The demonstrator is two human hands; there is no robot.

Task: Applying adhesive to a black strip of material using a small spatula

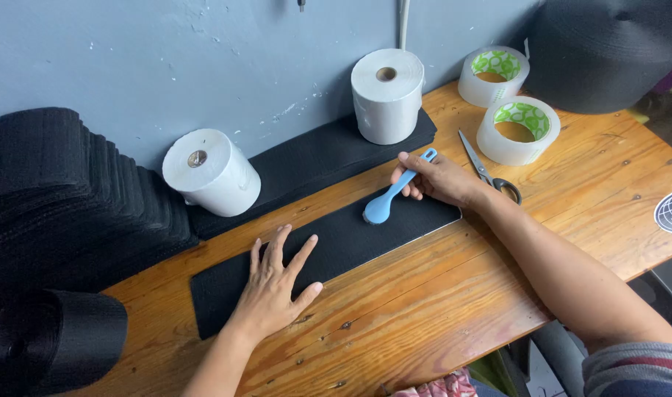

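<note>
Blue plastic spoon [389, 199] lies bowl-down on the black foam sheet [336, 246], its handle pinched between the thumb and fingers of the right hand [437, 179]. Left hand [275, 291] rests flat on the near-left part of the same sheet, fingers spread and holding nothing. Scissors [486, 170] lie on the wooden table [439, 294] just beside the right wrist, with two tape rolls [518, 129] behind them and two white paper rolls [386, 95] against the wall.
</note>
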